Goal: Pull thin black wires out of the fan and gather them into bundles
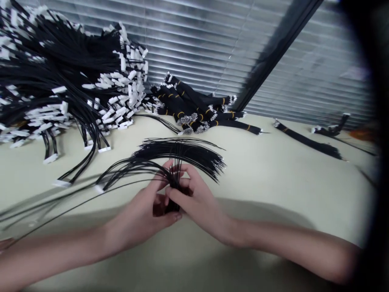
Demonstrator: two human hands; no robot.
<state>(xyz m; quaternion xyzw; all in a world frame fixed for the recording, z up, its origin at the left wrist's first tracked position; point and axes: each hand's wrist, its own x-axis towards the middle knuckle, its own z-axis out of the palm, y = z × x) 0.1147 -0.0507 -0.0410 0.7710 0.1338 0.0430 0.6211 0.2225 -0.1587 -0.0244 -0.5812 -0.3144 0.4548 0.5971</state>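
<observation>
Both hands meet at the middle of the table around a bunch of thin black wires (175,172). My left hand (148,211) curls round the bunch from the left, thumb low in front. From the right, my right hand (197,198) pinches the same wires between thumb and fingers. Some of the wires arc leftward to a white connector (99,188) resting on the table. Just behind the hands lies a spread of loose black wires (194,153) with bare, shiny ends. Fingers hide the lower part of the bunch.
A large heap of black cables with white connectors (121,105) fills the back left. Behind the hands, black wire bundles with yellow bands (185,101) are piled against the window blinds (194,44). Another wire bundle (306,140) lies at the right on the pale table (258,174).
</observation>
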